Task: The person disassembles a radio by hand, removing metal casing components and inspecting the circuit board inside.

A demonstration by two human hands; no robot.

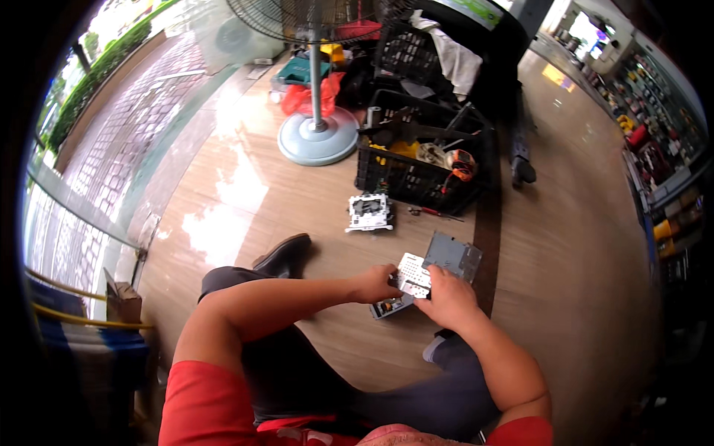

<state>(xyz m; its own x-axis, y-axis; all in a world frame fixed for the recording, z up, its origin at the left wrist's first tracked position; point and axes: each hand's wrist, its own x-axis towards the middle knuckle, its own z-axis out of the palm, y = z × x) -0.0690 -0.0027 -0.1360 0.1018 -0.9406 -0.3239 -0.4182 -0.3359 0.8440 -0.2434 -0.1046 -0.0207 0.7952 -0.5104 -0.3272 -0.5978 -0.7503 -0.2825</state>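
A white perforated plate (413,274) is held between my two hands, tilted above a grey box. My left hand (376,284) grips its left edge, fingers closed. My right hand (448,299) pinches its right side with the thumb on top. Beneath the plate sits the open grey box (385,308), with small parts inside; my hands and the plate hide much of it. A flat grey panel (454,253) lies just beyond my right hand. Farther off on the floor stands a white plastic frame (369,212) with a dark middle.
A black crate (424,178) of tools, with an orange tape measure (462,165), stands ahead. A red-handled screwdriver (439,214) lies before it. The round base of a standing fan (318,141) is left of the crate. My shoe (285,256) rests near my left forearm.
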